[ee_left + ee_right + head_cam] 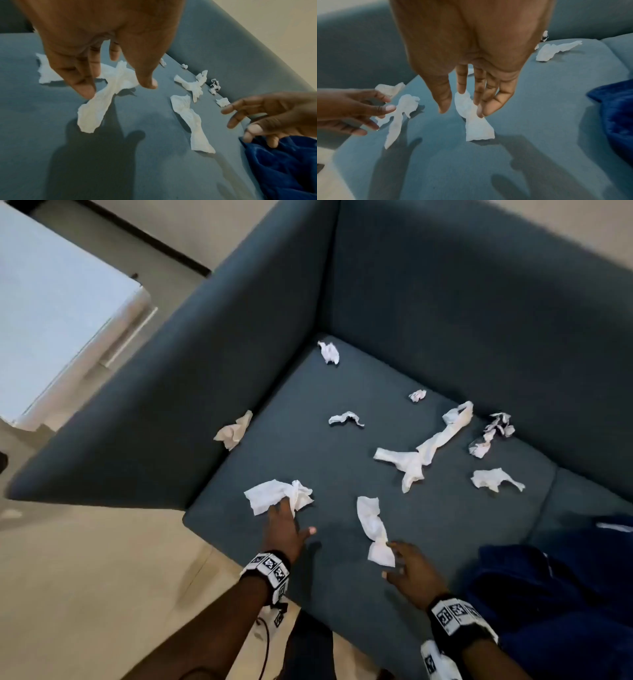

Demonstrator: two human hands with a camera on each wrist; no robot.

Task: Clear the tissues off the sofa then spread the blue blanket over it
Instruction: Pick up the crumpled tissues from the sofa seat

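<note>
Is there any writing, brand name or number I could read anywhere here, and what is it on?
No readable words, brands or numbers in any view.
Left wrist band: black-and-white square code patterns, no letters.
Right wrist band: the same kind of patterns, no letters.
Dark-marked crumpled tissue near the sofa backrest: some dark print or pattern, too small and blurred to read.
Blue blanket: a pale strip near its upper edge, nothing legible.

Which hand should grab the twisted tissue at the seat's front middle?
Right. The right hand hovers open with fingertips at the twisted tissue; the left hand is already reaching the crumpled tissue nearer the armrest.
</note>
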